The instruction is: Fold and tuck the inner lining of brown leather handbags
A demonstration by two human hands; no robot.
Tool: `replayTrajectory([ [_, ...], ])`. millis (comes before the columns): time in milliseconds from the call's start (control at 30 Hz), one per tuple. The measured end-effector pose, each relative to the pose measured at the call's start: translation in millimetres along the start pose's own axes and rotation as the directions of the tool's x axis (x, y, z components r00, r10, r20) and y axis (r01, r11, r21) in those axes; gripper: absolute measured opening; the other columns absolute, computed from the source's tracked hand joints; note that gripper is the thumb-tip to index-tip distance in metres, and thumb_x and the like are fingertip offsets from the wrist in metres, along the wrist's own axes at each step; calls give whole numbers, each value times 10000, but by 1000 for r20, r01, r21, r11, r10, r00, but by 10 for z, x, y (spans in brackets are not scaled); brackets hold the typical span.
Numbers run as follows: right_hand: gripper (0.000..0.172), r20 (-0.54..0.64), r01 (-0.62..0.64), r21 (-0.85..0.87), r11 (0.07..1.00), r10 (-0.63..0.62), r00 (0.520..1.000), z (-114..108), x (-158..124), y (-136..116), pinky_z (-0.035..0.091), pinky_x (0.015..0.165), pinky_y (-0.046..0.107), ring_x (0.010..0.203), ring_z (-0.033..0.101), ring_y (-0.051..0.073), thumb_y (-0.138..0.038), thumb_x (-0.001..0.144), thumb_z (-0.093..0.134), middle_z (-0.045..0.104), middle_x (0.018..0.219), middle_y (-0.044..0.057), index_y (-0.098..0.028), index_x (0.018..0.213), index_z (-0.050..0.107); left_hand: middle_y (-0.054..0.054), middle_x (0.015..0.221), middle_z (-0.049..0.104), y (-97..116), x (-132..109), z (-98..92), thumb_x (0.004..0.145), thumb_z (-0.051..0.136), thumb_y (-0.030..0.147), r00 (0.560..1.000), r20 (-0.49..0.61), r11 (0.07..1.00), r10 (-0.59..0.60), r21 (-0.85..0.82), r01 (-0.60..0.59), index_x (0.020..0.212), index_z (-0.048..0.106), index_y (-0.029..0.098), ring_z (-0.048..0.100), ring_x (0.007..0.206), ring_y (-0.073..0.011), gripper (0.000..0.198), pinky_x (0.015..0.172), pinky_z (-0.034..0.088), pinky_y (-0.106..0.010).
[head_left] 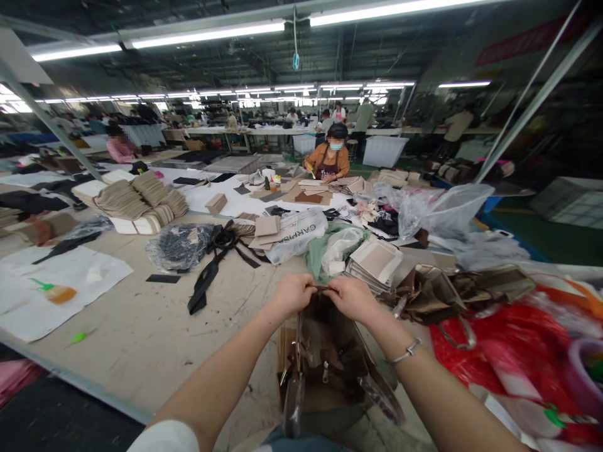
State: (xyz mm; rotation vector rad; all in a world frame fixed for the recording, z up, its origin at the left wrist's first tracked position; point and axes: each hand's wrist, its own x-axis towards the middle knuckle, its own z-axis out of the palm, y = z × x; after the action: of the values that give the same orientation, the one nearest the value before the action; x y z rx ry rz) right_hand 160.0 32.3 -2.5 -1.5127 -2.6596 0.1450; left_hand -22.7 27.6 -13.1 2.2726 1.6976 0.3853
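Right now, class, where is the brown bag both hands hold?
In the head view, the brown bag is at lower centre, its far edge pinched by the left hand and the right hand, with red plastic to its right.

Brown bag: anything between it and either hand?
Nothing visible. The left hand and right hand both already grip the far top edge of the brown bag. Its handles show lower in the picture, not between the fingers and that edge.
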Motion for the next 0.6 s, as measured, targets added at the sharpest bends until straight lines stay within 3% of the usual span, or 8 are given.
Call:
replayTrajectory([
  [167,318,-9,2,35,999,-2,1000,-5,-15,18,385,664,254,817,605,170,-415,907,419,678,869,33,-229,861,673,-39,779,693,2,3,7,824,497,301,1000,-2,999,-19,26,19,844,678,200,618,763,-194,209,656,403,-265],
  [233,332,-20,33,98,995,-31,999,-8,-30,34,400,696,250,846,606,171,-477,885,449,682,922,29,-247,981,667,-42,786,693,6,1,4,828,490,300,1000,-9,999,-18,28,18,848,676,198,617,762,-195,213,659,404,-268],
  [333,508,-50,70,155,985,-63,997,-4,-34,41,413,750,256,920,599,187,-575,798,538,667,1048,37,-262,1196,576,-43,784,695,17,5,1,827,493,297,1000,-20,1000,-14,25,14,840,674,196,619,758,-196,208,654,402,-269],
  [500,342,18,-22,38,999,21,1000,1,33,0,402,709,263,875,610,187,-446,903,414,690,952,44,-259,968,693,-40,768,695,19,-4,32,818,511,316,998,-44,999,-37,-17,36,803,683,197,614,756,-189,210,659,403,-260],
  [600,319,17,-19,14,1000,19,1000,-4,55,-21,391,687,260,865,610,186,-411,902,426,692,940,45,-251,944,698,-33,773,693,-43,-54,48,816,510,343,999,10,982,-33,-185,34,829,692,184,600,737,-169,242,660,412,-243],
])
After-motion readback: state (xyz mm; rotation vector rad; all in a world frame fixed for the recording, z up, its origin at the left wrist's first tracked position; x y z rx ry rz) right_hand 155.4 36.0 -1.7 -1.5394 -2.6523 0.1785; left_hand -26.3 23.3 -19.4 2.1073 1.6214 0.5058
